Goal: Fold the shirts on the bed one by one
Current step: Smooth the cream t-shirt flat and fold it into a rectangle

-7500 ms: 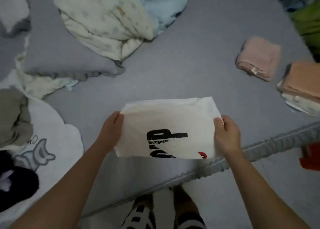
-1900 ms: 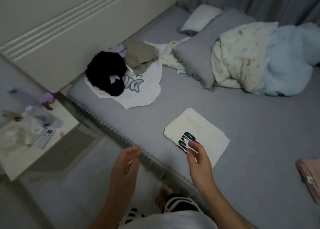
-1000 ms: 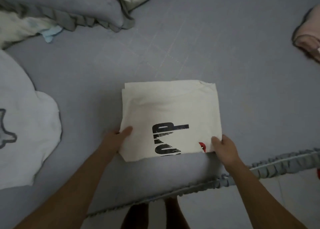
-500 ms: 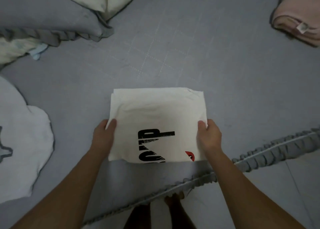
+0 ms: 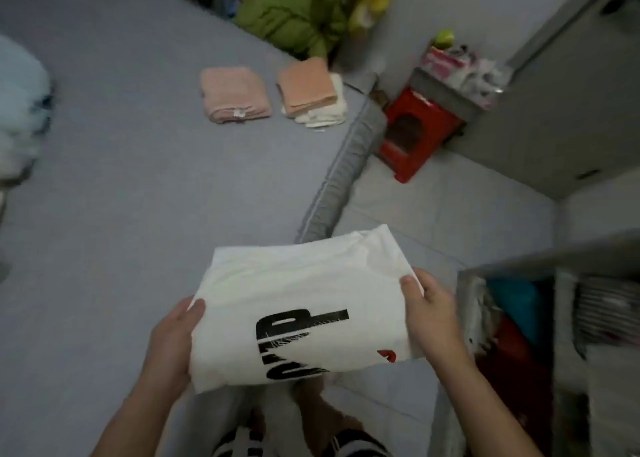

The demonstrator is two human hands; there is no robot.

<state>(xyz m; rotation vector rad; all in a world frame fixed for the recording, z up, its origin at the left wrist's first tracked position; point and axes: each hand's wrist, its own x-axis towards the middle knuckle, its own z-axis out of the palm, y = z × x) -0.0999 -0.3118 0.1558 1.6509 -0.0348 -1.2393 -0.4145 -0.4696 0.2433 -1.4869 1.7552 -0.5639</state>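
A folded white shirt (image 5: pixel 298 283) with black lettering and a small red mark is held up in the air over the bed's edge. My left hand (image 5: pixel 173 342) grips its left side, thumb on top. My right hand (image 5: pixel 433 314) grips its right side the same way. On the grey bed (image 5: pixel 121 179) farther off lie a folded pink shirt (image 5: pixel 235 94) and a stack with a folded orange shirt (image 5: pixel 306 86) on top of a cream one.
The bed's ruffled edge (image 5: pixel 346 165) runs diagonally toward the upper right. A red stool (image 5: pixel 415 134) stands on the floor beyond it. A green garment pile (image 5: pixel 294 9) sits at the far bed end. An open container with clothes (image 5: pixel 519 335) is at my right.
The white shirt has been lifted off the bed with both hands still gripping its sides. My view has swung right, toward the folded stacks and the floor.
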